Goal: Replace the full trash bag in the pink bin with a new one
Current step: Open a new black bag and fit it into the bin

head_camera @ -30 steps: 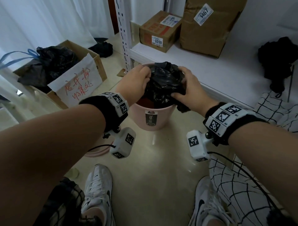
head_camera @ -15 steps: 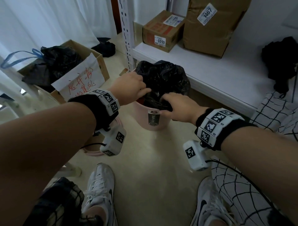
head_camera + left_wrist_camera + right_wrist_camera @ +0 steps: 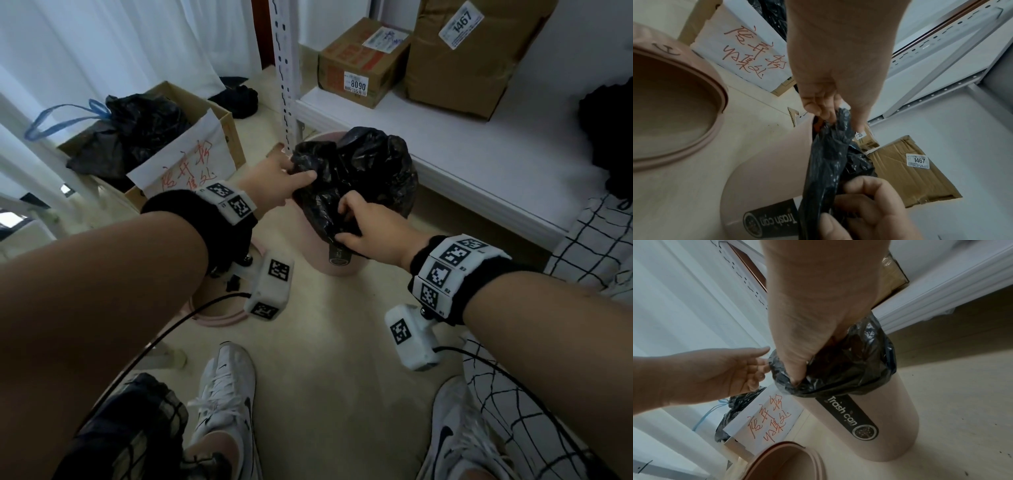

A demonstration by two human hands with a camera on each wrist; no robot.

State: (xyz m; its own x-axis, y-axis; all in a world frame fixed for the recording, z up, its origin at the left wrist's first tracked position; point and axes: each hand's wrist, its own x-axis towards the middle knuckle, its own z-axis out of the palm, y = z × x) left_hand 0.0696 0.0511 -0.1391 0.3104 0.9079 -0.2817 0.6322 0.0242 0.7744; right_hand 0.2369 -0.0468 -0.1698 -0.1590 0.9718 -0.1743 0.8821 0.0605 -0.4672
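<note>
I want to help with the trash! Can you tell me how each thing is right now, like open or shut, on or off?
Black trash bag: top gathered, still inside the bin.
Pink bin: upright on the floor, lid off.
Pink lid ring: lying on the floor beside the bin.
Left hand: pinches the bag's edge.
Right hand: grips the bag's near side.
Cardboard box: open, with a tied black bag inside.

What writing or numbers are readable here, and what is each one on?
"Trash can": black label on the pink bin.
"8090": sticker on the smaller shelf box.
"1467": sticker on the larger box.
Red handwritten characters: white sheet on the floor box; I cannot read them.
Fine print on both stickers: too small.
</note>
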